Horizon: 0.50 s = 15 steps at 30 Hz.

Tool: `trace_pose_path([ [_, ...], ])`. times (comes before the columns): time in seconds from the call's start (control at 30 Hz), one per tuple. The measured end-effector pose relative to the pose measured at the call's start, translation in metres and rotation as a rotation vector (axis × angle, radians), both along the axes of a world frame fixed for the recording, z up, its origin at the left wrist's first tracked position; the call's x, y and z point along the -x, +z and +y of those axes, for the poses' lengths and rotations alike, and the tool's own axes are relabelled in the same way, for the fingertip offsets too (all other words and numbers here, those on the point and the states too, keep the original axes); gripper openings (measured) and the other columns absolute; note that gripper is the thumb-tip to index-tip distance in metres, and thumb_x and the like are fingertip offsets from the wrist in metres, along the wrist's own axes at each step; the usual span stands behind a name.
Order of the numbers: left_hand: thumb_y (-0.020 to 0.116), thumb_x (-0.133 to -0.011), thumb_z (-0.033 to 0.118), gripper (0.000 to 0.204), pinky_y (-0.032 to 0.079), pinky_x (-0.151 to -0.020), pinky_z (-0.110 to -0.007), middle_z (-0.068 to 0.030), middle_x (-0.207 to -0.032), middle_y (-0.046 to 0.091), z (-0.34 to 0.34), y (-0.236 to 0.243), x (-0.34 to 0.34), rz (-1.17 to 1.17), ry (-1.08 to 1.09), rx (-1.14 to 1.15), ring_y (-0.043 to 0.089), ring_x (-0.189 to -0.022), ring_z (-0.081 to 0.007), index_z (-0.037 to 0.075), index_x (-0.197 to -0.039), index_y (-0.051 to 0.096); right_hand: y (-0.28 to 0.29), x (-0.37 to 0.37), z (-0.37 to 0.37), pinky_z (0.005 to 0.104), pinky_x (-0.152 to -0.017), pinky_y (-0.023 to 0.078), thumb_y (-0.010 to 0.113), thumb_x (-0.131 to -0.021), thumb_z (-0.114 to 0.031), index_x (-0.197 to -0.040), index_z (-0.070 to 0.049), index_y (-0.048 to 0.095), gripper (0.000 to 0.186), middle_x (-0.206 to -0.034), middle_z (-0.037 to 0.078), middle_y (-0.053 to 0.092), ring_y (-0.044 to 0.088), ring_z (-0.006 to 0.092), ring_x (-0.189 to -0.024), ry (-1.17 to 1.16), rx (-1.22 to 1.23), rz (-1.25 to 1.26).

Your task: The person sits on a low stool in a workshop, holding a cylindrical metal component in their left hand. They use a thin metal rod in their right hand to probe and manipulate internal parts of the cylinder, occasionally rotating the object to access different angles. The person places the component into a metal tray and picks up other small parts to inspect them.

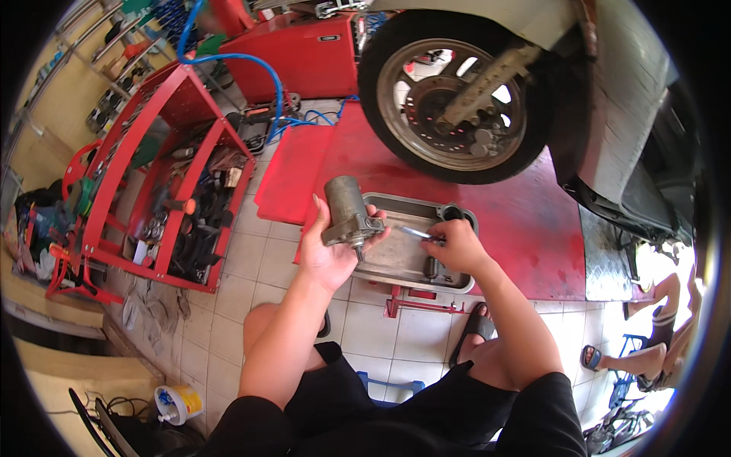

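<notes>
My left hand (319, 242) is wrapped round a grey cylindrical starter motor (346, 204), tilted with its small geared shaft pointing down toward me. Just right of it, my right hand (461, 245) pinches a slim, pen-like tool (416, 232) with a pale shaft. The tool's tip points left at the motor's end; whether it touches, I cannot tell. Beneath both hands lies a shallow metal tray (381, 276). A small dark cylindrical part (431, 266) rests in the tray below my right hand, and a round dark part (452, 213) sits at its far right corner.
A red lift platform (525, 251) bears the tray's far side and a motorcycle's front wheel (457, 107). On the left stands a red tool rack (164, 190) full of tools. A blue air hose (266, 68) curls behind. A seated person's leg (640, 362) shows at right.
</notes>
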<state>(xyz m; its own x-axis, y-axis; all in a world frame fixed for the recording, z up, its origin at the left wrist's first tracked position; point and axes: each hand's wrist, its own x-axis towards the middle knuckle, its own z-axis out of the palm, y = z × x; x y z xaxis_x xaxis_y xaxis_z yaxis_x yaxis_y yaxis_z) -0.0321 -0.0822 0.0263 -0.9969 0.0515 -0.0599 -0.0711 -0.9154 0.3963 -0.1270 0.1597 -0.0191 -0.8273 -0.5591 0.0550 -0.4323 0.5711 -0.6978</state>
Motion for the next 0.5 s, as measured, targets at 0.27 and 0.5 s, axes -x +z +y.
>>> trace_pose_path([
  [0.27, 0.032, -0.098, 0.069, 0.075, 0.052, -0.092, -0.057, -0.0179, -0.117, 0.064, 0.048, -0.015, -0.003, -0.113, -0.29, 0.076, 0.062, -0.11, -0.0335, 0.012, -0.144, 0.044, 0.068, -0.052, 0.051, 0.024, -0.049, 0.028, 0.08, -0.078, -0.01, -0.09, -0.003, 0.074, 0.015, -0.054, -0.007, 0.035, 0.031, 0.0028, -0.053, -0.191, 0.426, -0.341],
  [0.5, 0.026, -0.089, 0.083, 0.096, 0.054, -0.083, -0.043, -0.0139, -0.106, 0.064, 0.087, -0.012, -0.007, -0.078, -0.409, 0.059, 0.064, -0.096, -0.0258, 0.01, -0.152, 0.034, 0.088, -0.09, 0.052, 0.0259, -0.059, 0.049, 0.076, -0.079, 0.007, -0.095, -0.002, 0.073, 0.018, -0.097, 0.009, 0.071, 0.063, 0.0139, -0.068, 0.08, 0.583, -0.087],
])
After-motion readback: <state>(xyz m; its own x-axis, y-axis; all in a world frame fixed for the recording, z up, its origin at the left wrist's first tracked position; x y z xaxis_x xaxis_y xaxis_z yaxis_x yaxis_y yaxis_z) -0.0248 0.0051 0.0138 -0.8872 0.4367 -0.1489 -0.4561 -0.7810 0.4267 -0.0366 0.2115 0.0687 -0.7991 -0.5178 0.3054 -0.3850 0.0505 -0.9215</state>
